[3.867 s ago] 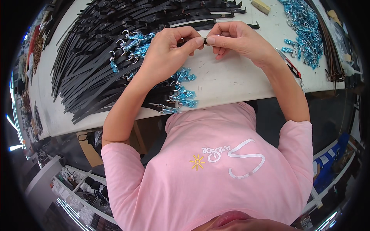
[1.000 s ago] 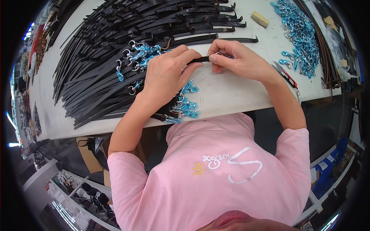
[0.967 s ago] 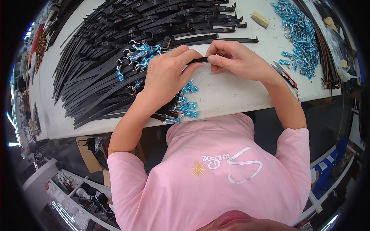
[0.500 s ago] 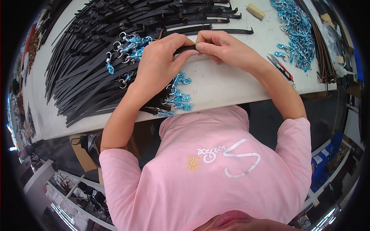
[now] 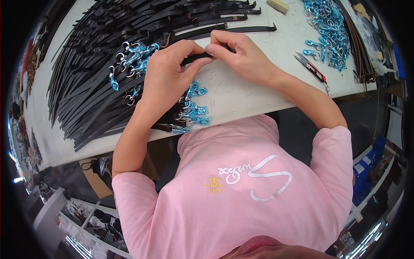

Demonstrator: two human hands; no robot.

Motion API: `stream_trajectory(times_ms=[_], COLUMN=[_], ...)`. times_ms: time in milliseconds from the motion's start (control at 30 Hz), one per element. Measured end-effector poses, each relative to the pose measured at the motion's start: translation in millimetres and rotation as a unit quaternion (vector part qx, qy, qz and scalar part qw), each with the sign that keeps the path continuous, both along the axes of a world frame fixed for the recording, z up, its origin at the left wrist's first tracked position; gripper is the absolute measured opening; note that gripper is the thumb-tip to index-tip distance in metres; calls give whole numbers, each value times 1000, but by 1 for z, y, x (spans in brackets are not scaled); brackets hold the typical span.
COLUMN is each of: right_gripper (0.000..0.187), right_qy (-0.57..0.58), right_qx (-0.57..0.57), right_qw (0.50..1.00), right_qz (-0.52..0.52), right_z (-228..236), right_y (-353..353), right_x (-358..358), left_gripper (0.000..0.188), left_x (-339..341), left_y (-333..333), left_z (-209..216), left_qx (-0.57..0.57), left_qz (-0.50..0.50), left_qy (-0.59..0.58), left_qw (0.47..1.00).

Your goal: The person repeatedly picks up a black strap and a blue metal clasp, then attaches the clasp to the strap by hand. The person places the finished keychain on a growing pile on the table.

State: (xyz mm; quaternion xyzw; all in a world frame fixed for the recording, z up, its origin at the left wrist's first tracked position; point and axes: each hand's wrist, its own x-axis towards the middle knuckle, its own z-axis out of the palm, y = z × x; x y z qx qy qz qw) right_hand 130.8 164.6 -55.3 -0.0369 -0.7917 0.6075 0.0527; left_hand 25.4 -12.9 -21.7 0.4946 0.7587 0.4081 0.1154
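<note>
A black leather strap [image 5: 197, 57] is pinched between my two hands above the table. My left hand [image 5: 168, 67] is closed on it, thumb and fingertips toward the right. Next to it my right hand [image 5: 243, 56] grips the strap's end, thumb on top and fingers curled; a dark bit of the strap shows inside them. Under and beside my left wrist lie straps fitted with metal clasps in blue wrapping [image 5: 192, 108]. A further cluster of blue-wrapped clasps [image 5: 140, 58] rests on the straps left of that hand.
Many black straps [image 5: 86, 95] cover the table's left and far side. A heap of blue-wrapped clasps [image 5: 330, 34] lies far right, near red-handled snips [image 5: 312, 68]. A tan block [image 5: 278, 6] sits at the back; brown straps [image 5: 364, 64] hang at the right edge of the white table [image 5: 254, 97].
Both hands have shifted slightly left in the picture, and the table's things have moved left with the view. The right fingers have curled more around the strap's end.
</note>
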Motion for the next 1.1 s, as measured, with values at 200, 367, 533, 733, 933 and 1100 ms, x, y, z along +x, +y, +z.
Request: stream_trajectory(times_ms=[200,367,533,733,933,1100], right_gripper=[34,30,19,19,17,13], right_qy=[-3,-54,63,75,26,22], right_qx=[-50,-144,199,194,66,65], right_qw=[997,988,977,978,997,997], right_qz=[-58,7,36,14,19,24], right_z=[1,23,31,29,32,38], right_y=[-7,13,13,10,15,14], right_x=[-4,5,14,16,11,10], left_gripper=[16,13,12,12,13,16], left_x=[2,3,1,1,1,1], left_y=[-1,-2,-3,-3,-3,-2], left_z=[8,5,2,-1,0,-2], left_qx=[3,12,20,2,-8,18], left_qz=[-6,3,-6,-16,-19,-5], left_qy=[8,112,246,282,285,247], left_qw=[1000,994,969,959,958,969])
